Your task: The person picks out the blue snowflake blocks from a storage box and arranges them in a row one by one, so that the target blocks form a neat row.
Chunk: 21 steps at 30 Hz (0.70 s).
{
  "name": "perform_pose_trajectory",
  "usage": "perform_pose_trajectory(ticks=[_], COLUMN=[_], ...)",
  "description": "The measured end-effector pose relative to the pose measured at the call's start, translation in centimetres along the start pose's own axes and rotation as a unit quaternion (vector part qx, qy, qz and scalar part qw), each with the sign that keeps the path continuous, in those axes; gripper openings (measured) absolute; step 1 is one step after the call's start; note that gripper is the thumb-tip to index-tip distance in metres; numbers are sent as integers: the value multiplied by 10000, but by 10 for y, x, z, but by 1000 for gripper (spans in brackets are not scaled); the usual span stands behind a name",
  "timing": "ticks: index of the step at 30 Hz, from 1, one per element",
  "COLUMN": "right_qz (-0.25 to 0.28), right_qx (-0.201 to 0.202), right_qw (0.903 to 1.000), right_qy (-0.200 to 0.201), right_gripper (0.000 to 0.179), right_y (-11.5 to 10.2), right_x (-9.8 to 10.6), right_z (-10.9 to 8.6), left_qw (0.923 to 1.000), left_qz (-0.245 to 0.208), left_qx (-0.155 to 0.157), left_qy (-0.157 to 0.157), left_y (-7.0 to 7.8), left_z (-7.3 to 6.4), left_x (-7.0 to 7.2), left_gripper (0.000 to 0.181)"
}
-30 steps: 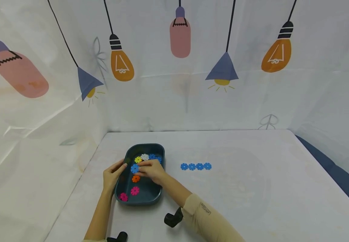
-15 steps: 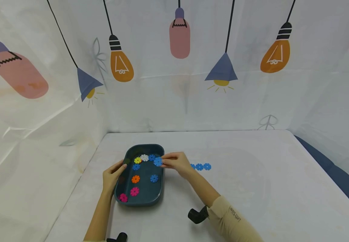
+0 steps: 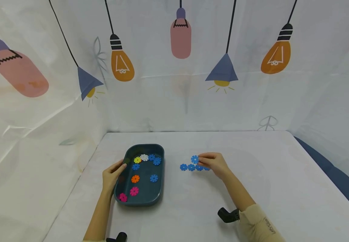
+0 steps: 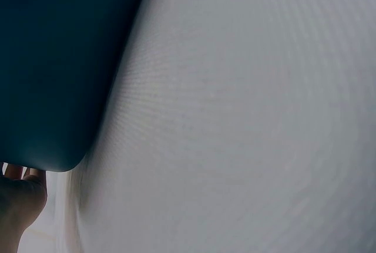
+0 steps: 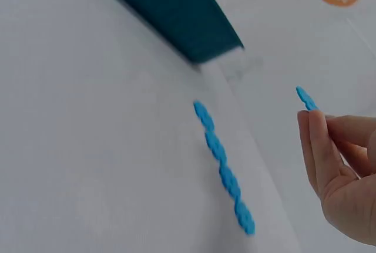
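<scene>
My left hand [image 3: 112,175] grips the left rim of a dark teal tray [image 3: 145,198], thumb over the edge; in the left wrist view the fingers reach under the tray's wall [image 4: 53,88]. Between thumb and fingers, my right hand [image 3: 216,164] pinches a blue flower-shaped disc [image 3: 194,159] with notched edges. That disc is raised just above a row of several matching blue discs [image 3: 191,167] lying on the white table. The right wrist view shows the held disc [image 5: 305,97] edge-on at the fingertips, apart from the row [image 5: 222,165].
Inside the tray lie more flower discs: pink [image 3: 134,191], orange [image 3: 135,178], yellow [image 3: 137,160], white [image 3: 144,157] and several blue ones [image 3: 154,178]. A white sheet printed with lamps [image 3: 180,101] stands behind the table [image 3: 253,188]. Black wrist mounts [image 3: 228,215] jut from the sleeves.
My right hand has lifted a blue disc out of the tray and carried it right, over the row on the table. My left hand stays on the tray's rim.
</scene>
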State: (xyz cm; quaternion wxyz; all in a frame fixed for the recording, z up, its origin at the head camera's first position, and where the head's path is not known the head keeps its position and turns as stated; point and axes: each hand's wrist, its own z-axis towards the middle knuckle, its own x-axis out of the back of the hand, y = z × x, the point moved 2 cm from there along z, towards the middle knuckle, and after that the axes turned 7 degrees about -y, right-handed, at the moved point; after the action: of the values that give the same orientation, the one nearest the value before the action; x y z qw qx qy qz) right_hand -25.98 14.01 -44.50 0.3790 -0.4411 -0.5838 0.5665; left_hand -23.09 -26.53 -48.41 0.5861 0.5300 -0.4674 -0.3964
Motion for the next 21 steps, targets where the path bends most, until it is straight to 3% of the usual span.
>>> perform_pose_trajectory(ticks=[9,21], right_qz=[18,-341], right_qx=[-128,-499], right_qw=[9992,9956], right_qy=[387,720], right_gripper=[36,35], right_y=[20,34], right_x=[49,76], right_z=[-15,-24], left_qw=[10000,9999], left_qz=[13,81], left_qx=[18,92], left_qy=[-33,-15], left_y=[0,0], left_z=[-1,0], left_x=[0,0], left_gripper=[48,46])
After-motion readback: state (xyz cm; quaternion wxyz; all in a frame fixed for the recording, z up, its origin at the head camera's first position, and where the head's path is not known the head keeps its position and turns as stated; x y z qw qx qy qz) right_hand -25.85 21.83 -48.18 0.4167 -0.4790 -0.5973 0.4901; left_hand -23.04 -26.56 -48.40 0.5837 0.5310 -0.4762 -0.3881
